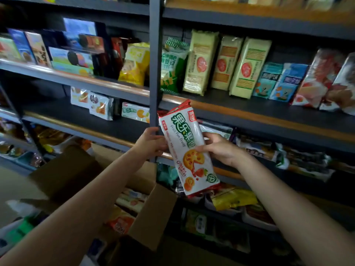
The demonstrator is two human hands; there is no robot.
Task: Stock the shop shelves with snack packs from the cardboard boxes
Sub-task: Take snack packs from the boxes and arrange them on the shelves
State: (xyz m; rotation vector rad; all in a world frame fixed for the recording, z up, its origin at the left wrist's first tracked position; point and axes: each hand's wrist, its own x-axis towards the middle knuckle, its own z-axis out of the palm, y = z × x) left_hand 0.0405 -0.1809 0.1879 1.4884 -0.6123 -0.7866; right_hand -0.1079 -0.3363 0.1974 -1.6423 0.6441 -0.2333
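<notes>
A long white biscuit pack with green lettering and red ends stands upright in the air in front of the grey shelf upright. My left hand holds its left edge and my right hand grips its right side, thumb across the front. More packs may lie behind the front one; I cannot tell. Below the hands stands an open cardboard box with several snack packs inside. A matching pack lies on the left middle shelf.
Dark shelves with wooden front rails fill the view. The upper right shelf holds green, yellow, blue and red packs. Boxed biscuits and a yellow bag sit upper left. Lower shelves hold mixed snacks. Floor shows at the left.
</notes>
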